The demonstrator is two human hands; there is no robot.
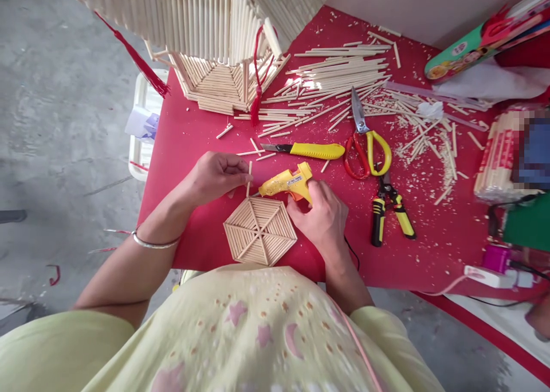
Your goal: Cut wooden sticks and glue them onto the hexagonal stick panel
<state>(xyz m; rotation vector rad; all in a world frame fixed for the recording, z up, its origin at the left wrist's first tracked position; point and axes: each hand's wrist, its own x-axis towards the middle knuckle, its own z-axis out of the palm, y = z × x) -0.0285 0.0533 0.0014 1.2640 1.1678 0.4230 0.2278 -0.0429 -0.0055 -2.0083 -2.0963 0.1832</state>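
A person's left hand (215,177) pinched a short stick (250,171) between thumb and fingers, its lower end at the top corner of a hexagonal stick panel (260,232) that lay flat near the front edge of a red surface (361,266). The right hand (322,211), closed around a yellow glue gun (286,183), held the nozzle close to the foot of the stick; whether the two touched could not be told. A silver bangle (155,243) circled the left wrist. Just beyond the glue gun lay a utility knife (318,150), its blade out and pointing left. To its right rested scissors (365,128) with one red and one yellow handle, beside black-and-yellow pliers (389,206). Loose sticks (344,74) and pale shavings (408,145) were strewn across the far side, near a larger stick structure (206,25) hung with red tassels (256,102). At right, bagged sticks (498,151) lay beyond a white power strip (490,276).
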